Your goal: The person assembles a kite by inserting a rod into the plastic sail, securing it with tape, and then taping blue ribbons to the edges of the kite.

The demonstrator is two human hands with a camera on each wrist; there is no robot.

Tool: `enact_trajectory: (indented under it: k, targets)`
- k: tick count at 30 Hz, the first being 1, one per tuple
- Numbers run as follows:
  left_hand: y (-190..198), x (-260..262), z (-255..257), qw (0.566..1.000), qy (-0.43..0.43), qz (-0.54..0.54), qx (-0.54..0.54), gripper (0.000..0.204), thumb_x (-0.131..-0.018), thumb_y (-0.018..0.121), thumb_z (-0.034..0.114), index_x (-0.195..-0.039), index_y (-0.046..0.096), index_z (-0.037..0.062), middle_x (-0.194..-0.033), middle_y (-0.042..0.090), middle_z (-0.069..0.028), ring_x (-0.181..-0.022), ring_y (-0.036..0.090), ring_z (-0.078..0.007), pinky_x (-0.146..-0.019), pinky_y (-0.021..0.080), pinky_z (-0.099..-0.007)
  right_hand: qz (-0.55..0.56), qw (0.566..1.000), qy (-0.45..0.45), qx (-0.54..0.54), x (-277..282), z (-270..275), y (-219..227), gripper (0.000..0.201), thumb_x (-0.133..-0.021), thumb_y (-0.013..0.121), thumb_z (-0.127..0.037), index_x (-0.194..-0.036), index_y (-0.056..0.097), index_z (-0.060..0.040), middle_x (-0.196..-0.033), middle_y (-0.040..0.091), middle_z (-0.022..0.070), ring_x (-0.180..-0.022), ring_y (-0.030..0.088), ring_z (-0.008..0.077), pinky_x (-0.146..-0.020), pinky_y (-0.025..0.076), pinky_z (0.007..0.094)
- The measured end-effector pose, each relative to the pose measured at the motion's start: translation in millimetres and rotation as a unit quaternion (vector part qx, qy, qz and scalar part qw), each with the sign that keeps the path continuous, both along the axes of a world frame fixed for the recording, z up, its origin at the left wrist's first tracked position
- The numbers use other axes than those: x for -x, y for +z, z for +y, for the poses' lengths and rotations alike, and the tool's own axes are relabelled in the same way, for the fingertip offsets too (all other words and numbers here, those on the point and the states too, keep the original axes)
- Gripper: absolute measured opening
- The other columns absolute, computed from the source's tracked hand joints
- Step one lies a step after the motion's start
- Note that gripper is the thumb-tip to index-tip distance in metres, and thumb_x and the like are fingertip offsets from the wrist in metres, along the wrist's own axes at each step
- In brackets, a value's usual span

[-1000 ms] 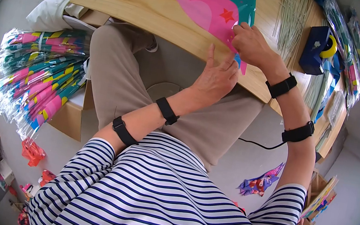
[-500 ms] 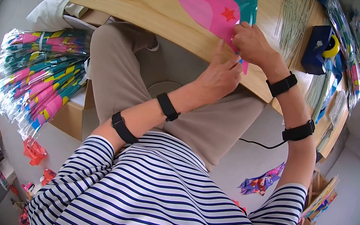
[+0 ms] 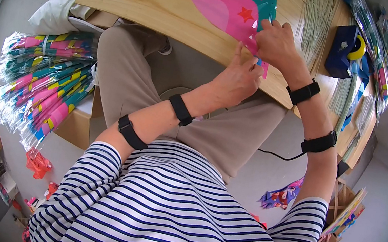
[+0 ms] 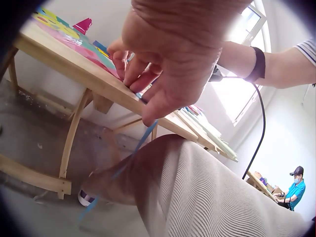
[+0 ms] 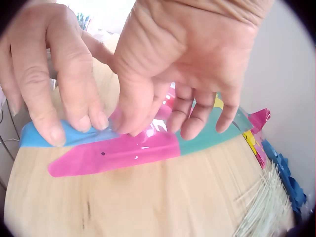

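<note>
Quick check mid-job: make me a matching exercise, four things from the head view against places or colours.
1. Plastic sheet
2. Tape dispenser
3. Thin sticks
4. Wrapped bundles

A. Between sheet and dispenser
B. Left of the person's legs
C. Partly under the right hand
D. Navy, with a yellow roll

Pairs: 1-C, 2-D, 3-A, 4-B

At the edge of a wooden surface [image 4: 66, 66], we see the left hand [image 4: 170, 59], a blue strip [image 4: 143, 139] hanging below it, and, in the background, a person in blue [image 4: 296, 190].
</note>
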State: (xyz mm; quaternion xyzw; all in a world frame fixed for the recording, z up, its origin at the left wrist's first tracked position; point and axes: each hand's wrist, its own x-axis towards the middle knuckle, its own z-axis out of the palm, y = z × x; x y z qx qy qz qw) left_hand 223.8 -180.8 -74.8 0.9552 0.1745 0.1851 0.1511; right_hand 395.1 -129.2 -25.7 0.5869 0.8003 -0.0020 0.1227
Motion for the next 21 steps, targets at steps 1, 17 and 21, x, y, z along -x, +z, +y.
enact_trajectory:
  k: [1,17,21]
  targets:
    - [-0.1,0.3,-0.3,1.000,0.000,0.005,-0.002,0.022,-0.072,0.067,-0.002,-0.094,0.068,-0.0041,-0.110,0.058,-0.0140,-0.123,0.051,-0.0355,-0.108,0.027,-0.0781,0.012,1.000,-0.014,-0.006,-1.9,-3.4,-0.4,0.007,-0.070,0.074,-0.017,-0.073,0.072,-0.0106,-0.096,0.064,0.0095,-0.094,0.061,0.0288,-0.076,0.044,0.0433]
    - [10.4,2.0,-1.6,0.997,0.005,0.070,-0.012,0.035,-0.070,0.070,0.002,-0.105,0.069,0.0017,-0.113,0.056,-0.0101,-0.128,0.049,-0.0290,-0.108,0.025,-0.0781,0.346,0.852,-0.392,-0.026,-13.5,-45.2,-41.7,0.026,-0.073,0.081,-0.026,-0.074,0.067,-0.0047,-0.075,0.069,0.0144,-0.078,0.067,0.0347,-0.067,0.050,0.0453]
    - [5.6,-0.4,-1.7,0.998,0.009,0.034,-0.043,0.025,-0.072,0.070,0.010,-0.096,0.073,0.0045,-0.108,0.058,-0.0114,-0.123,0.051,-0.0309,-0.107,0.023,-0.0799,0.320,0.845,-0.416,-0.108,-14.1,-33.9,-46.2,0.029,-0.071,0.083,-0.029,-0.078,0.068,-0.0046,-0.077,0.069,0.0141,-0.079,0.067,0.0347,-0.067,0.050,0.0449]
